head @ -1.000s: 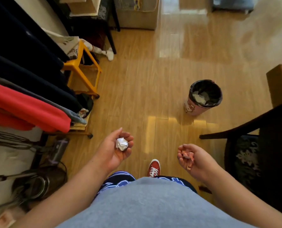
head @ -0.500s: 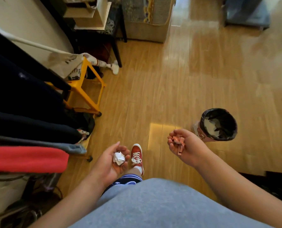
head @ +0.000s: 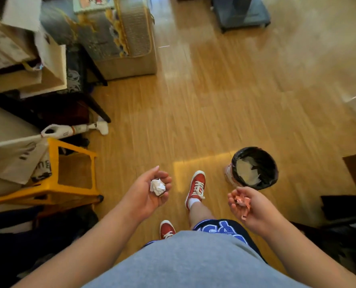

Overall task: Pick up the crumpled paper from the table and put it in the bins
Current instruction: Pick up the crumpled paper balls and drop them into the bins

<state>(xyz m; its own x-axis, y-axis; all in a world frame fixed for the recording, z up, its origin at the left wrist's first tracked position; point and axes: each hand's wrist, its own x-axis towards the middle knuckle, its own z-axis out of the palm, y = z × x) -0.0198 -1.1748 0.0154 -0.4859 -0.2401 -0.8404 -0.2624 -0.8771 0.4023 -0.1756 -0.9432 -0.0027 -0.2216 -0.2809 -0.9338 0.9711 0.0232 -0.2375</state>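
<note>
- While both forearms reach forward over a grey shirt front (head: 193,265), the left hand (head: 148,194) lies palm up with its fingers curled loosely around a white crumpled ball of paper (head: 157,187), which rests in the cupped palm.
- That white ball is tightly scrunched, with sharp creases and small shadowed folds, and it sits against the fingertips.
- To the right, the right hand (head: 250,206) is also palm up, cupping a pink crumpled scrap of paper (head: 242,203); a strip of it hangs past the heel of the palm.
- Between the two hands, a red lace-up sneaker with white laces (head: 196,187) is planted on the wooden plank floor (head: 204,121); a second red sneaker (head: 167,229) shows nearer, partly hidden by the shirt.
- Just beyond the right hand stands a round waste bin lined with a black bag (head: 254,168), its mouth open upward with pale paper already inside; its rim is near the fingertips of the right hand.
- Left of the left hand, a yellow plastic stool (head: 54,190) stands at the edge of the walkway, with a white tote bag (head: 17,161) beside it.
- Beyond the bin and the stool, the floor lies open across the middle of the room.
- Farther on the left, stacked cardboard boxes (head: 23,59) and a pale woven case (head: 129,38) border that open stretch.
</note>
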